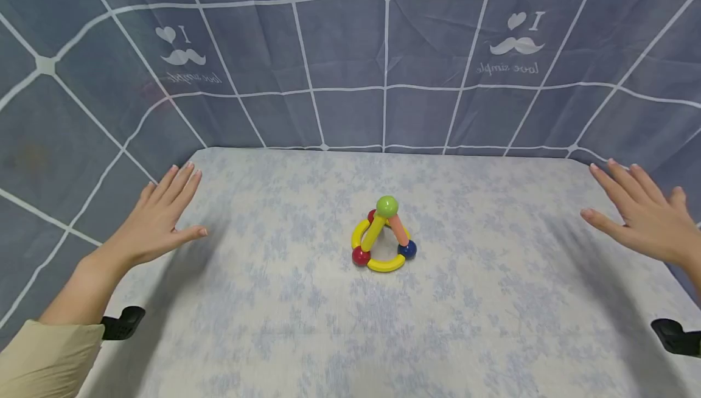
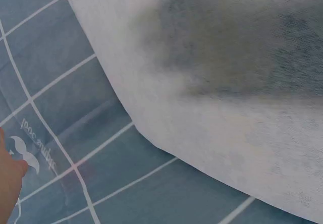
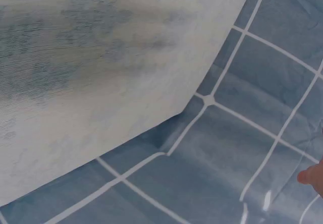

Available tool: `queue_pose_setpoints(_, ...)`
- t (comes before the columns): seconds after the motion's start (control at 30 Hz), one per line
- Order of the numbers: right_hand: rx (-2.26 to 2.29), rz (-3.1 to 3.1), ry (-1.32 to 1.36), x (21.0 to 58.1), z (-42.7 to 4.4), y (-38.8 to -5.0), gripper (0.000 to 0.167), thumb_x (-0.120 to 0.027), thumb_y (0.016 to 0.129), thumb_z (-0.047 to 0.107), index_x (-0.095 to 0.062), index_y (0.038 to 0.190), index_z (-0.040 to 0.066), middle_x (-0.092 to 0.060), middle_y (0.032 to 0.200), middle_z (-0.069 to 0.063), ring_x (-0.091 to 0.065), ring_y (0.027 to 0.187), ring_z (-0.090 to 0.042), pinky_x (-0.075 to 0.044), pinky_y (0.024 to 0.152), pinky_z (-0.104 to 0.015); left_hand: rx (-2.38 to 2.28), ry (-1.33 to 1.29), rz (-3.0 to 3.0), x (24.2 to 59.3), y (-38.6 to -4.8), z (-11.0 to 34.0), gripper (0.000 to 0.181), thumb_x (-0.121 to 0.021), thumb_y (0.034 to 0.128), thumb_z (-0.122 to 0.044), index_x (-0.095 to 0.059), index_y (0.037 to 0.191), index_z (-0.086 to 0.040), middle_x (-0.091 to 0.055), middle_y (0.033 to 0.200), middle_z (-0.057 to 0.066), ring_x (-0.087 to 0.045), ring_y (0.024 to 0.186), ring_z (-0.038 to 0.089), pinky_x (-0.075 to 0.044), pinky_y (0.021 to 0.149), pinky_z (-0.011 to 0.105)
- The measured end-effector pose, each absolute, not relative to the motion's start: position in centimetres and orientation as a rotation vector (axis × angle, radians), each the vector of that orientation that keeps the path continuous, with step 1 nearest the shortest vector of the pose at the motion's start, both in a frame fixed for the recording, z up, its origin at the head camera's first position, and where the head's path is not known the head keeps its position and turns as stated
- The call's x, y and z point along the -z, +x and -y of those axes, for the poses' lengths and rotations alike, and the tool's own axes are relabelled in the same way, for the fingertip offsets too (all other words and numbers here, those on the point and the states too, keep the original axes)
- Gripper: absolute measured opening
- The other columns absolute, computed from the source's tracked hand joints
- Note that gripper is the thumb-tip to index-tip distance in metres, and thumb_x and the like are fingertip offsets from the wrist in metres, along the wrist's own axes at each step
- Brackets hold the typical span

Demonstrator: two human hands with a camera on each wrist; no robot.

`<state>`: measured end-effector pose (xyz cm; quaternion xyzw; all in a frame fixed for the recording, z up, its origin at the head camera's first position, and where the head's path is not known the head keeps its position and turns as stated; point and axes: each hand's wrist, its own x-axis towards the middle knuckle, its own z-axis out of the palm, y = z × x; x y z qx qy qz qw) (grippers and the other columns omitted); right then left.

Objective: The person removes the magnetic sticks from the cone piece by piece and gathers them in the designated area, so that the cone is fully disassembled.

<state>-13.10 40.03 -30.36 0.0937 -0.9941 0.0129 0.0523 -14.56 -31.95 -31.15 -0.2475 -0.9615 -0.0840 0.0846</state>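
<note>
In the head view, a small pyramid-shaped toy of balls and rods (image 1: 372,232) stands near the middle of the table. A green ball (image 1: 387,206) tops it, with a yellow rod and an orange rod (image 1: 398,230) sloping down from there. Its base is a ring of curved yellow pieces (image 1: 386,265) joined by red balls (image 1: 361,256) and a blue ball (image 1: 408,249). My left hand (image 1: 164,215) is held over the table's left side, fingers straight and holding nothing. Over the right side, my right hand (image 1: 646,215) is likewise spread and far from the toy.
The table (image 1: 306,325) has a pale cloth with blue blotches and rounded far corners. Behind it and along both sides hangs a blue-grey curtain (image 1: 350,51) with white lines. Black wrist straps (image 1: 123,323) show at both forearms.
</note>
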Motion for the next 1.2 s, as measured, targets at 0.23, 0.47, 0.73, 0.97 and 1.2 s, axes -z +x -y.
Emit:
queue_pose_setpoints(0.23,-0.12,2.991,0.389,29.6,-38.3,-14.3,0.081,-0.049,0.093,0.045,0.003,0.151,0.021,0.013,0.155,-0.007,0.017,0.138,-0.032,0.017,0.091,-0.072,0.39,-0.761,2.88,30.7,-15.3,30.8,0.093,-0.06,0.0862,-0.047,-0.002,0.151,-0.014,0.004,0.156,0.005,0.01,0.141,0.024,0.005,0.105,0.062)
queue_pose_setpoints(0.47,-0.337,2.901,0.634,28.9,-36.1,-15.8,0.078,-0.058,0.09,0.033,-0.012,0.151,0.019,-0.006,0.155,-0.013,0.0,0.14,-0.036,0.009,0.092,-0.075,0.582,-0.819,2.794,30.8,-15.8,28.8,0.087,-0.062,0.0871,-0.041,-0.012,0.15,-0.006,-0.011,0.154,0.018,-0.002,0.14,0.036,-0.003,0.104,0.064)
queue_pose_setpoints(0.73,-0.701,2.845,0.847,27.9,-31.5,-17.1,0.071,-0.06,0.089,0.02,-0.022,0.149,0.022,-0.021,0.151,-0.016,-0.02,0.135,-0.041,-0.016,0.098,-0.068,0.939,-0.718,2.798,31.3,-16.0,24.9,0.076,-0.067,0.0866,-0.025,-0.024,0.148,-0.011,-0.033,0.145,0.018,-0.031,0.129,0.039,-0.027,0.096,0.061)
queue_pose_setpoints(0.97,-0.921,2.884,0.839,27.6,-27.2,-17.4,0.066,-0.062,0.09,0.02,-0.028,0.147,0.021,-0.029,0.148,-0.01,-0.031,0.131,-0.036,-0.032,0.092,-0.064,1.489,-0.709,2.759,31.9,-16.0,21.3,0.057,-0.061,0.0913,-0.022,-0.037,0.142,-0.017,-0.047,0.133,0.007,-0.047,0.117,0.027,-0.039,0.095,0.044)
queue_pose_setpoints(1.2,-1.018,2.735,1.01,28.5,-24.1,-17.8,0.056,-0.071,0.083,0.011,-0.048,0.134,0.011,-0.052,0.13,-0.006,-0.056,0.108,-0.022,-0.043,0.092,-0.046,1.788,-0.746,2.692,32.6,-16.5,17.4,0.053,-0.065,0.0884,-0.02,-0.044,0.137,-0.017,-0.05,0.128,0.004,-0.051,0.113,0.023,-0.045,0.091,0.035)
